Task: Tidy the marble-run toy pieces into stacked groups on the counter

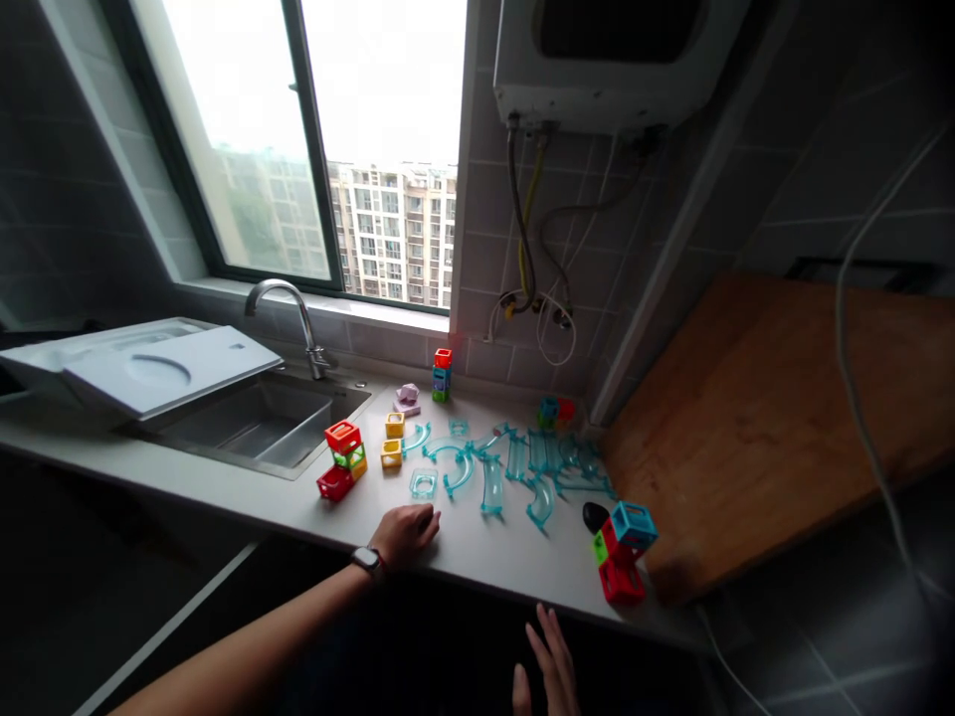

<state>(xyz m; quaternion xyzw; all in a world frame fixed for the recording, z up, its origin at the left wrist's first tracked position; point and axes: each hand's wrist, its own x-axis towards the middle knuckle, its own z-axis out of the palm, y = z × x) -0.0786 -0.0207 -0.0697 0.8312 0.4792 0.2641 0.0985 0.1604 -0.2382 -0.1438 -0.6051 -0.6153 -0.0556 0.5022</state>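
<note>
From where I stand, the left hand (404, 535) rests at the counter (499, 555)'s front edge, fingers curled in — whether around anything, I can't tell. A clear teal square piece (415, 484) lies just beyond it, teal track pieces (492, 484) spread rightward. The right hand (550, 658) hangs before the edge — fingers extended, thumb apart, left of a block stack (621, 547).

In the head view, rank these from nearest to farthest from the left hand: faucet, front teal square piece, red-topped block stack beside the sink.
From the left hand:
1. Front teal square piece: just beyond the hand.
2. Red-topped block stack: to the left, beside the sink.
3. Faucet: far left, behind the sink.
</note>
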